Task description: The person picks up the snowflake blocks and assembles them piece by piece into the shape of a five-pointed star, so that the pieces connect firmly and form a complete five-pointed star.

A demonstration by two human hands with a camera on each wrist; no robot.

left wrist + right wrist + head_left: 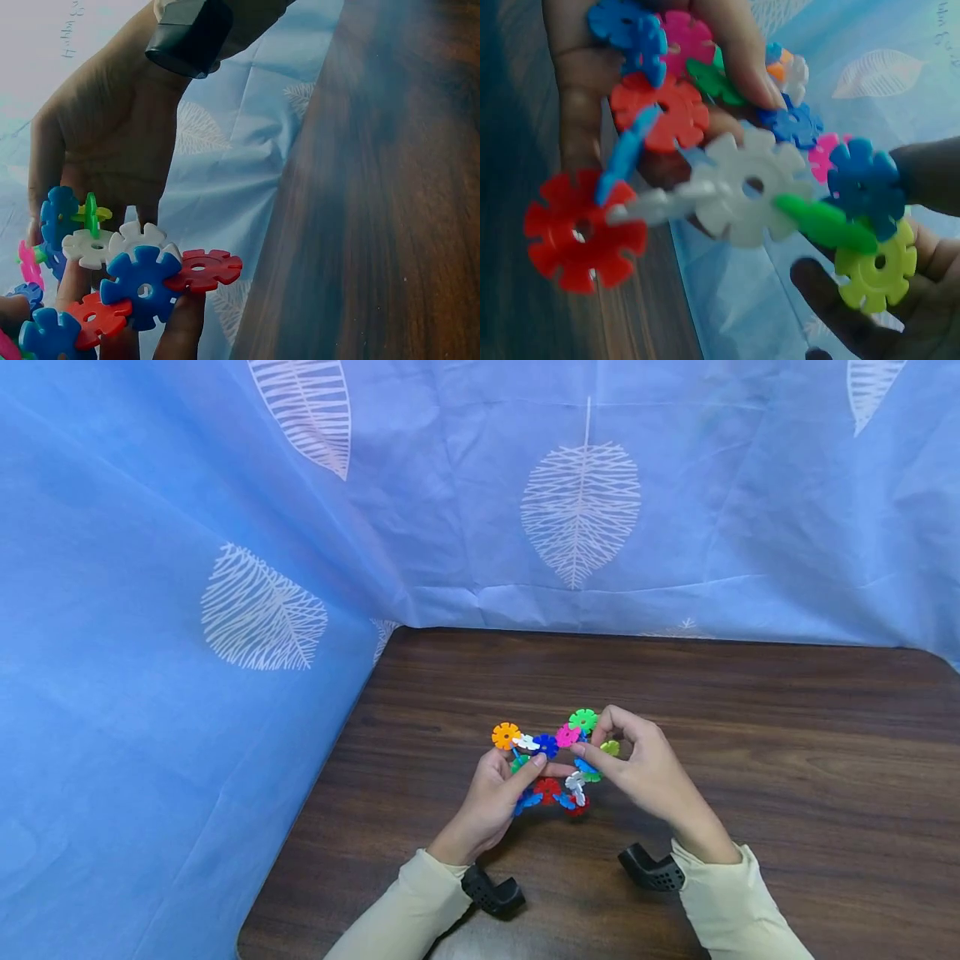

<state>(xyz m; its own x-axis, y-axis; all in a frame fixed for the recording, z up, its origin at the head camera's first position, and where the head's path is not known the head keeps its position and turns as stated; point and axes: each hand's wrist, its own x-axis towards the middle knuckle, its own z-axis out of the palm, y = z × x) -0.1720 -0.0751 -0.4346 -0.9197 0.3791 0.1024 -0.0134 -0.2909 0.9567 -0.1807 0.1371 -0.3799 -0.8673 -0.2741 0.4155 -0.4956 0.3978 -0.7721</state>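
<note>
Between both hands is a loop of interlocking plastic flower discs [547,790] in many colours, held above the table. My left hand [491,797] grips its left side, the thumb on a dark blue disc [546,745] and fingers reaching under the loop. At the right side my right hand [652,768] pinches the loop near a pink disc [567,735] and a green disc [582,720]. A white disc [727,169], a red disc [622,236] and a yellow-green disc [889,286] show up close in the right wrist view. The right fingertips are partly hidden behind discs.
A dark wooden table [787,735] lies under the hands. Blue cloth [465,510] with white leaf prints hangs along its back and left edges. Black wrist mounts [493,893] sit at both cuffs.
</note>
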